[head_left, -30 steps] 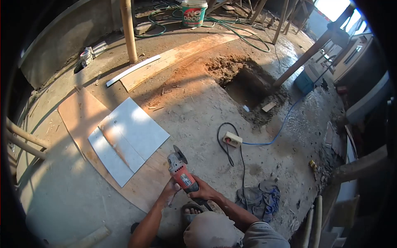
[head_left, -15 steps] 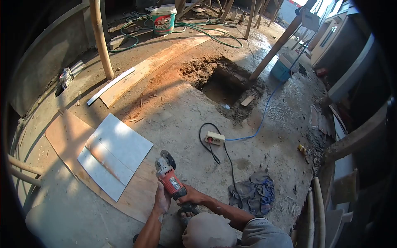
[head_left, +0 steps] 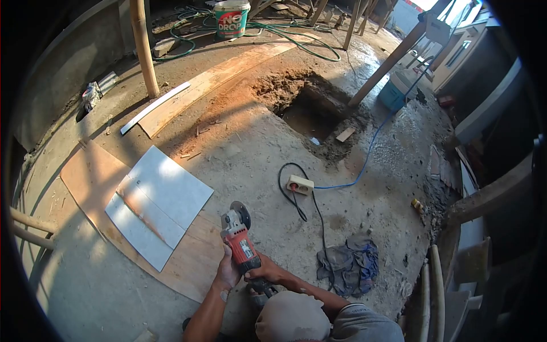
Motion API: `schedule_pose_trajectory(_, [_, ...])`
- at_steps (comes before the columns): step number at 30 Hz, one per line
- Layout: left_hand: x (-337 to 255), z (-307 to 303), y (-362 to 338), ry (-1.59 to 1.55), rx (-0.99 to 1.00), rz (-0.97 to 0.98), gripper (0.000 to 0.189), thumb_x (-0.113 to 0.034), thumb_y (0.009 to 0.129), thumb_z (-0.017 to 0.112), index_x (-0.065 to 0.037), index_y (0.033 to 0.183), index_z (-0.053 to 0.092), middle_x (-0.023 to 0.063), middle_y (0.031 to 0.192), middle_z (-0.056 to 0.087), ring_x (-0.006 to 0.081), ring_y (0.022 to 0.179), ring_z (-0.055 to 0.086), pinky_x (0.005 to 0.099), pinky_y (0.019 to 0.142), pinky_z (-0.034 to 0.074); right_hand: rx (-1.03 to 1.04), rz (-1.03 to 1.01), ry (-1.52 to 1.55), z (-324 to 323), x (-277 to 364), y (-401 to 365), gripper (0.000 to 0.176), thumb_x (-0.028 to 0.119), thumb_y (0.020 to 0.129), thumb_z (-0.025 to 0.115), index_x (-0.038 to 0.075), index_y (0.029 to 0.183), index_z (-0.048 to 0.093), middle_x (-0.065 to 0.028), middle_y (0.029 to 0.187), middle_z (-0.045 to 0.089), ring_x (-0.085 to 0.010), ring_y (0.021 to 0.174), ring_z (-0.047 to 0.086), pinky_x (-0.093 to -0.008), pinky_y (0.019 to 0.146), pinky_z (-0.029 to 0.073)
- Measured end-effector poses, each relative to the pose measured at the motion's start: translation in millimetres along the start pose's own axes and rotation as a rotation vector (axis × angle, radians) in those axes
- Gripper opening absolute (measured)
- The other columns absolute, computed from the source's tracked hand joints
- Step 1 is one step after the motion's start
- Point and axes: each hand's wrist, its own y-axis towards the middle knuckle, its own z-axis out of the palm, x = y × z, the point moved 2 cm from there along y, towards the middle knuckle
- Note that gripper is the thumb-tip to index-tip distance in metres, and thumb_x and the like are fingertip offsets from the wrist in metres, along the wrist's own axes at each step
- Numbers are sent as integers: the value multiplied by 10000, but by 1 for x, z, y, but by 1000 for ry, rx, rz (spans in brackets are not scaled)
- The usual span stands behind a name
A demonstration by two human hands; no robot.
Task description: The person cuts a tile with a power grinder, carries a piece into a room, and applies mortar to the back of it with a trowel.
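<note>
A red angle grinder with a dark cutting disc is held low over the floor, disc pointing away from me. My left hand grips its body from the left side. My right hand holds the rear handle. The disc hovers just right of two grey tiles, which lie on a plywood sheet. The grinder's black cord runs across the floor to a white power socket.
A blue cable leads from the socket toward a blue container. A dug hole lies ahead, a crumpled rag to the right. A paint bucket, green hose, wooden pole and long plank stand farther off.
Both hands stay on the grinder, and the left has slid back along its body. The view has shifted a little, with the tiles and grinder now nearer the bottom left.
</note>
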Motion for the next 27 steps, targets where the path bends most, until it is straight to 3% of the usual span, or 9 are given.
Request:
schedule_pose_trajectory(9, [3, -15, 4, -102, -72, -18, 677, -616, 846, 419, -78, 1258, 417, 94, 1072, 561, 222, 995, 557, 377, 878, 449, -61, -79, -94, 8, -2, 8, 752, 217, 618, 764, 36, 1241, 385, -63, 989, 532, -153, 888, 532, -293, 793, 449])
schedule_pose_trajectory(11, [4, -17, 2, -119, -109, -29, 668, -604, 849, 427, -81, 1263, 413, 94, 1083, 558, 227, 996, 554, 382, 881, 446, -51, -39, -68, 12, 0, 6, 804, 207, 612, 749, 13, 1282, 349, -78, 1074, 507, -176, 973, 500, -306, 873, 410])
schedule_pose_trajectory(18, [-2, -15, 4, -132, -60, -92, 659, -581, 854, 441, -83, 1285, 397, 92, 1114, 550, 240, 1020, 545, 390, 882, 443, -54, 0, -58, 7, -4, 8, 727, 185, 625, 729, 7, 1237, 379, -73, 1030, 519, -168, 922, 519, -304, 834, 435])
schedule_pose_trajectory(27, [4, -17, 6, -127, -195, -14, 627, -582, 873, 397, -83, 1250, 439, 88, 1067, 573, 228, 965, 572, 384, 853, 466, -62, -48, -126, 8, -7, 11, 766, 224, 606, 772, 33, 1243, 390, -62, 1044, 525, -157, 947, 518, -298, 854, 423])
